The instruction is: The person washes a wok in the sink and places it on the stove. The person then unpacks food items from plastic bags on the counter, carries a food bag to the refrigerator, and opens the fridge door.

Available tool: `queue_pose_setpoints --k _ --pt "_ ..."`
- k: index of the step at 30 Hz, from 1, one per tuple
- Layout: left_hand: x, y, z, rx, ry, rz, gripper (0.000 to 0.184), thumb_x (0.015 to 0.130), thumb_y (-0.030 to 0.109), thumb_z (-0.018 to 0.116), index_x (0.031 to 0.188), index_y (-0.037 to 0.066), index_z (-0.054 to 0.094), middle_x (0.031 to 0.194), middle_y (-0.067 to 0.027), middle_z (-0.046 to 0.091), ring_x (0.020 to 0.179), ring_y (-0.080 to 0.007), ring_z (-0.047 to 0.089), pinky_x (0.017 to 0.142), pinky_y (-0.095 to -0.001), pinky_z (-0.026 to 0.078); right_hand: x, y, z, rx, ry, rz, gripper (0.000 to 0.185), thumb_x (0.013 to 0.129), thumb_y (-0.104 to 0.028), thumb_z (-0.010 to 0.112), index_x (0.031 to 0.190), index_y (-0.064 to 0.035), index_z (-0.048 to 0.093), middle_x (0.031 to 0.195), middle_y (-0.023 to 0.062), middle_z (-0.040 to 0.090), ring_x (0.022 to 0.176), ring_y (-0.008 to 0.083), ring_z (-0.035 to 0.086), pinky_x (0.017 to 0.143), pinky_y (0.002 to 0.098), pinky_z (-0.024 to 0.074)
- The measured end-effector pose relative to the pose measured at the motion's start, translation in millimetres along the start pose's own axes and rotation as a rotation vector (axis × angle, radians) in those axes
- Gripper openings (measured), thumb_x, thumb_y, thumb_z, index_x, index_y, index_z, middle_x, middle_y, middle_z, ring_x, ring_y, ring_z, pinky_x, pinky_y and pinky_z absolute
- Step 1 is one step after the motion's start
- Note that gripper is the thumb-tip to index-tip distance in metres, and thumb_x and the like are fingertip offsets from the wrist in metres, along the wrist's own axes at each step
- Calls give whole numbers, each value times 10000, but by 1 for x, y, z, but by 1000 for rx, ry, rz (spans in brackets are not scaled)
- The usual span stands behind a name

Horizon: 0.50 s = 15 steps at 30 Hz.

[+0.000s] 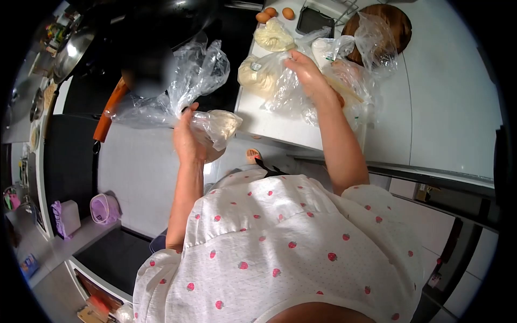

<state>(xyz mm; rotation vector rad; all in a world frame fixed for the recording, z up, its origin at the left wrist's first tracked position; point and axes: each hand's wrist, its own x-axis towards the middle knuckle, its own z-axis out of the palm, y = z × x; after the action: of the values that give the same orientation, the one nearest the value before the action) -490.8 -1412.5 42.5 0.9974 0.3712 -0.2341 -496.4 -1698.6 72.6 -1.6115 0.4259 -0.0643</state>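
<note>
My left hand (187,135) is closed around the gathered neck of a clear plastic bag (196,72) that holds a lump of pale flour-like powder (224,125). It hangs in front of the counter edge. Over the counter, my right hand (309,75) pinches the loose top of another clear plastic bag (283,86). That bag rests on the counter, and cream-coloured powder (256,75) fills its left end. Just behind lies a smaller bag of pale yellow contents (273,36). Further clear bags (353,72) lie beside my right wrist, one with pinkish contents.
Brown eggs (288,13) sit at the counter's back, beside a dark tray-like object (316,21). A round wooden board (401,29) lies at back right on the white counter (441,97). To the left, a pan's orange handle (110,110) projects from the dark stove.
</note>
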Motion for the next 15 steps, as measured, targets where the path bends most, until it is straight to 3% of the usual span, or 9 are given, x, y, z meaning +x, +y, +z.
queue_pose_setpoints --k 3,8,10,12,13,15 --pt "-1 1 4 61 -41 -32 264 816 185 494 965 -13 585 954 -102 578 851 -180 524 751 -288 408 -12 1 11 108 -115 -209 272 839 -91 469 1088 16 492 951 38 575 849 104 530 783 232 404" --pt "2 -6 11 -59 -44 -102 316 823 179 469 1071 -9 524 1053 -139 574 833 -170 530 726 -279 422 -38 -23 36 191 -107 -344 230 850 -90 464 1057 3 500 930 25 572 835 68 520 761 208 405" --pt "0 -6 16 -66 -52 -114 332 831 183 466 1100 -8 503 1087 -144 565 833 -161 533 715 -269 425 -56 -41 47 282 -221 -428 213 847 -82 464 1041 -1 500 904 14 560 807 60 513 749 204 407" --pt "1 -6 16 -175 -170 -185 347 854 188 449 1135 -15 475 1145 -134 528 873 -168 533 735 -281 427 -74 -60 56 339 -269 -416 162 844 -79 460 986 -12 499 847 -10 516 760 44 467 702 194 393" --pt "-4 0 21 -162 -144 -230 366 874 190 431 1185 -5 438 1218 -126 473 963 -212 531 808 -317 432 -78 -64 59 402 -336 -397 113 840 -75 455 931 -24 499 791 -34 473 713 28 421 656 185 378" --pt "0 -3 17 -188 -206 -280 375 877 193 428 1204 9 423 1232 -123 458 1003 -234 519 840 -342 430 -81 -66 60 472 -376 -383 154 841 -81 461 975 -8 490 850 -4 507 762 44 460 699 200 397"
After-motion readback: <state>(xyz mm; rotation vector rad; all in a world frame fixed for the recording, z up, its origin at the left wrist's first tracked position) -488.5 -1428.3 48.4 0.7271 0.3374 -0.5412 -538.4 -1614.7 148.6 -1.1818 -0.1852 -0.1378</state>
